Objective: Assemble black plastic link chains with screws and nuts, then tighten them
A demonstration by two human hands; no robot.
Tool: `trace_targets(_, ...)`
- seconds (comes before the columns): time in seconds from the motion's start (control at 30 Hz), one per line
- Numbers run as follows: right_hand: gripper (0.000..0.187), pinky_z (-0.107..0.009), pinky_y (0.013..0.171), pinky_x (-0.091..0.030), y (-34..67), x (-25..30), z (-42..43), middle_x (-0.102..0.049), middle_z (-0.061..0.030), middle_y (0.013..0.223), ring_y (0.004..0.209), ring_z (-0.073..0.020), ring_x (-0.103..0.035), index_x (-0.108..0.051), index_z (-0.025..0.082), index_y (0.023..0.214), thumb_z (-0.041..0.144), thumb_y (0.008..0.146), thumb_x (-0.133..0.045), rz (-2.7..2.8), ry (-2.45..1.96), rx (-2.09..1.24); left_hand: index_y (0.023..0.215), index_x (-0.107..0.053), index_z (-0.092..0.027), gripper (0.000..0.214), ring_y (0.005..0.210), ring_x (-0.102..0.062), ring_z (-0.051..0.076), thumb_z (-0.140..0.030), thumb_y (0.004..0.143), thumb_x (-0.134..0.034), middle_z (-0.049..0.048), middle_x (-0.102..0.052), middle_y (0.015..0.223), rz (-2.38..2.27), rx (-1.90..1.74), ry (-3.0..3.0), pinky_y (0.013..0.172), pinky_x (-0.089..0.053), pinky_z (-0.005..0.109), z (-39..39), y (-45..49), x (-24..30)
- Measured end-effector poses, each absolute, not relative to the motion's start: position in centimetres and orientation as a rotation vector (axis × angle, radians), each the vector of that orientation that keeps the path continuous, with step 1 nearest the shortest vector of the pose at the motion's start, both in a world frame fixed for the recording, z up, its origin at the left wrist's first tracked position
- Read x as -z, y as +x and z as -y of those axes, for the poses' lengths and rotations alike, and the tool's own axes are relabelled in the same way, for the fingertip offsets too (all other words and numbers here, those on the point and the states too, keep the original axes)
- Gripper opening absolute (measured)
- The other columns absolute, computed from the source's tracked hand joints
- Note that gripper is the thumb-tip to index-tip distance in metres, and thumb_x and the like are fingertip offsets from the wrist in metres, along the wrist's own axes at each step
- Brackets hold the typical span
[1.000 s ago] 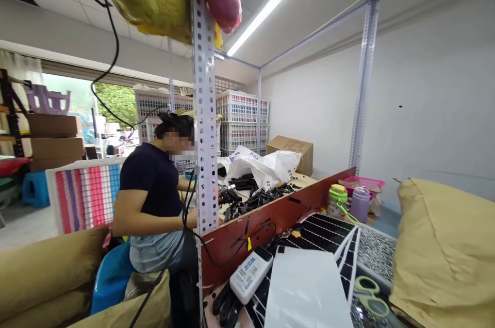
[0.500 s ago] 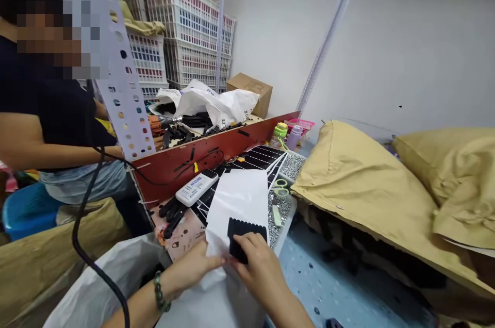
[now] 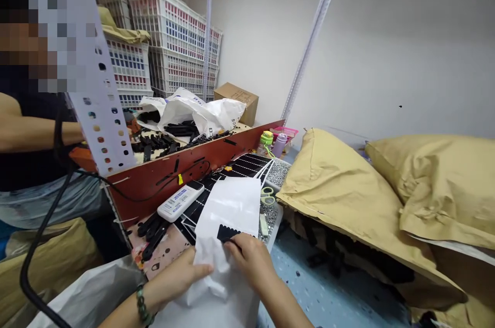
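My left hand (image 3: pixel 181 274) pinches the lower left edge of a glossy white backing sheet (image 3: pixel 228 214), with a green bead bracelet (image 3: pixel 142 307) on that wrist. Fingers of my right hand (image 3: pixel 247 261) are closed on a small black piece with a scalloped top edge (image 3: pixel 228 233) that lies against the sheet. Beneath the sheet lie black striped sheets (image 3: pixel 243 168) and a tray of small silvery bits (image 3: pixel 276 173).
A red board (image 3: pixel 174 178) divides the bench; a white remote-like device (image 3: pixel 180 200) and black strips (image 3: pixel 152 232) lie before it. Green scissors (image 3: pixel 266 195) rest on the tray. Tan sacks (image 3: pixel 348 194) fill the right. A co-worker's arm (image 3: pixel 34 132) works at left; crates (image 3: pixel 170 44) stand behind.
The view dropped from the room to the bench. My two hands came into sight on the white sheet, and the black scalloped piece now shows less, covered more by my right fingers.
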State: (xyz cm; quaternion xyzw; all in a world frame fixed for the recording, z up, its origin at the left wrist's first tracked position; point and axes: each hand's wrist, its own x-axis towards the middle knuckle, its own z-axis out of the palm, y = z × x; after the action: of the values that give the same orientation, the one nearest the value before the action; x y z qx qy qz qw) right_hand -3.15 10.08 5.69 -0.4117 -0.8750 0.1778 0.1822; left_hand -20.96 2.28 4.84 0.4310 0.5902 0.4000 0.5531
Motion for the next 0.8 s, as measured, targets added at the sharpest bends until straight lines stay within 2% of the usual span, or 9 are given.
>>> trace_targets(0.1, 0.022, -0.022, 0.058, -0.032, -3.2, -6.2, -11.3, -0.069, -0.0014, 0.079, 0.072, -0.0158, -0.062, -0.067, 0.022, 0.076, 0.031, 0.091, -0.054, 2.432, -1.241, -0.435, 0.105, -0.062, -0.013, 0.054, 0.102, -0.062, 0.033, -0.046, 0.064, -0.072, 0.0099, -0.070, 0.102, -1.403, -0.896, 1.053, 0.085, -0.048, 0.038, -2.9, -21.3, -5.2)
trace_targets(0.23, 0.031, -0.023, 0.053, -0.028, -2.8, -6.9, -13.1, -0.068, -0.0017, 0.071, 0.065, -0.0147, -0.059, -0.065, 0.021, 0.071, 0.039, 0.092, -0.051, 2.385, -1.328, -0.391, 0.112, -0.059, -0.012, 0.055, 0.102, -0.062, 0.033, -0.042, 0.067, -0.070, 0.0099, -0.070, 0.101, -1.342, -0.893, 1.140, 0.087, -0.048, 0.038, -3.7, -21.9, -5.5)
trace_targets(0.33, 0.033, -0.023, 0.054, -0.029, -2.6, -7.2, -13.6, -0.069, -0.0023, 0.072, 0.065, -0.0153, -0.059, -0.066, 0.020, 0.074, 0.040, 0.094, -0.048, 2.370, -1.354, -0.387, 0.125, -0.050, -0.013, 0.065, 0.107, -0.060, 0.033, -0.039, 0.067, -0.067, 0.0120, -0.066, 0.114, -1.602, -1.016, 1.359, 0.091, -0.047, 0.042, -3.7, -22.3, -5.4)
trace_targets(0.43, 0.026, -0.023, 0.058, -0.033, -3.1, -7.1, -13.0, -0.071, -0.0027, 0.078, 0.072, -0.0177, -0.062, -0.067, 0.022, 0.076, 0.039, 0.090, -0.053, 2.413, -1.304, -0.421, 0.140, -0.036, -0.015, 0.078, 0.122, -0.047, 0.037, -0.044, 0.073, -0.062, 0.0168, -0.050, 0.135, -2.141, -1.163, 1.782, 0.103, -0.034, 0.052, -3.1, -21.9, -5.1)
trace_targets(0.5, 0.020, -0.024, 0.063, -0.035, -3.7, -6.7, -12.3, -0.072, -0.0026, 0.080, 0.075, -0.0191, -0.063, -0.068, 0.023, 0.074, 0.037, 0.085, -0.059, 2.449, -1.257, -0.471, 0.144, -0.033, -0.015, 0.077, 0.131, -0.037, 0.037, -0.047, 0.078, -0.058, 0.0162, -0.041, 0.144, -2.263, -1.056, 2.122, 0.110, -0.019, 0.056, -2.8, -21.2, -4.5)
trace_targets(0.57, 0.018, -0.025, 0.065, -0.037, -4.2, -6.3, -11.9, -0.072, -0.0029, 0.076, 0.074, -0.0196, -0.063, -0.068, 0.023, 0.070, 0.036, 0.081, -0.062, 2.448, -1.232, -0.539, 0.143, -0.036, -0.015, 0.074, 0.133, -0.035, 0.038, -0.047, 0.080, -0.057, 0.0158, -0.041, 0.144, -2.226, -0.789, 2.311, 0.111, -0.009, 0.059, -2.7, -20.5, -3.3)
trace_targets(0.67, 0.026, -0.024, 0.060, -0.037, -4.3, -5.5, -12.4, -0.067, -0.0022, 0.064, 0.064, -0.0179, -0.060, -0.066, 0.021, 0.061, 0.037, 0.080, -0.061, 2.350, -1.248, -0.669, 0.142, -0.039, -0.013, 0.073, 0.134, -0.032, 0.040, -0.046, 0.079, -0.056, 0.0168, -0.036, 0.146, -2.198, -0.478, 2.309, 0.108, -0.005, 0.065, -2.7, -19.9, -1.5)
trace_targets(0.8, 0.041, -0.023, 0.050, -0.033, -3.3, -4.3, -14.3, -0.057, 0.0006, 0.051, 0.050, -0.0132, -0.051, -0.061, 0.017, 0.055, 0.044, 0.085, -0.053, 2.041, -1.305, -0.825, 0.146, -0.031, -0.013, 0.079, 0.139, -0.022, 0.037, -0.047, 0.079, -0.056, 0.0147, -0.023, 0.152, -2.162, -0.360, 2.245, 0.109, -0.006, 0.063, -3.2, -20.1, -0.8)
